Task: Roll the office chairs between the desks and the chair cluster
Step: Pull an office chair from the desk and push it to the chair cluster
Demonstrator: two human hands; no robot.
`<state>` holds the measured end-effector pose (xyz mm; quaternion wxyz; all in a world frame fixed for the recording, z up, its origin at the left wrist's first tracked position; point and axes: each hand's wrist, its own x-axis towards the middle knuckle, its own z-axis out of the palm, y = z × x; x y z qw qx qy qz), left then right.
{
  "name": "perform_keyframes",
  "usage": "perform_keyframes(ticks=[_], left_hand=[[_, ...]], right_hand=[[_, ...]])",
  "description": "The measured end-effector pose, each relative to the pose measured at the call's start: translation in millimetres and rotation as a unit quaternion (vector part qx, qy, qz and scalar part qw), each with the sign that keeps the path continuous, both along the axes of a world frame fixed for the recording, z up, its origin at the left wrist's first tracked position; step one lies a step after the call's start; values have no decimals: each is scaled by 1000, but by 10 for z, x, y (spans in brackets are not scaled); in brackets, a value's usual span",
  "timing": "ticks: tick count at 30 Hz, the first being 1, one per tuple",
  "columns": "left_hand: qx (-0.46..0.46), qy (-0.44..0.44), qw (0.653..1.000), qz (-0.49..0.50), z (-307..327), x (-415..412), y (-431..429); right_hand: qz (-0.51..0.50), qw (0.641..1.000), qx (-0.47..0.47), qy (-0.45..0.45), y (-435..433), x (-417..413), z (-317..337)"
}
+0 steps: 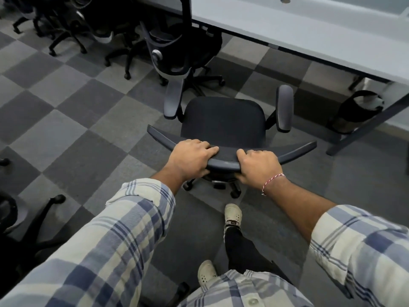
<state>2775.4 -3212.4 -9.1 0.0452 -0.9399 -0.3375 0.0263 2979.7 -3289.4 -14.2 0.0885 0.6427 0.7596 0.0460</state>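
Gripping the curved top edge of the backrest (225, 162) from behind, the person holds the office chair (223, 120) with both hands. The left hand (190, 156) lies over the edge with its fingers curled down the front, and the right hand (257, 166) is wrapped around the edge just beside it. I think the two hands sit near the middle so that the push goes straight and the chair does not turn on its castors (235, 192). The chair stands on the checked carpet (66, 107), near the long desk (309, 25), with its seat facing that desk, so it seems to be on the way to a place there. A second chair (177, 47) is already at the desk edge to the left, and a waste bin (358, 111) stands under the desk to the right; the free gap is between them. The chair cluster (66, 23) is well apart, at the far left.
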Motion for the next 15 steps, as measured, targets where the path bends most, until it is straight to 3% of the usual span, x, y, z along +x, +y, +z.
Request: perform_keyframes(ticks=[15], left_hand=[[-9, -13, 997, -77, -56, 1333, 1278]], right_hand=[[-97, 993, 29, -58, 927, 1164, -85]])
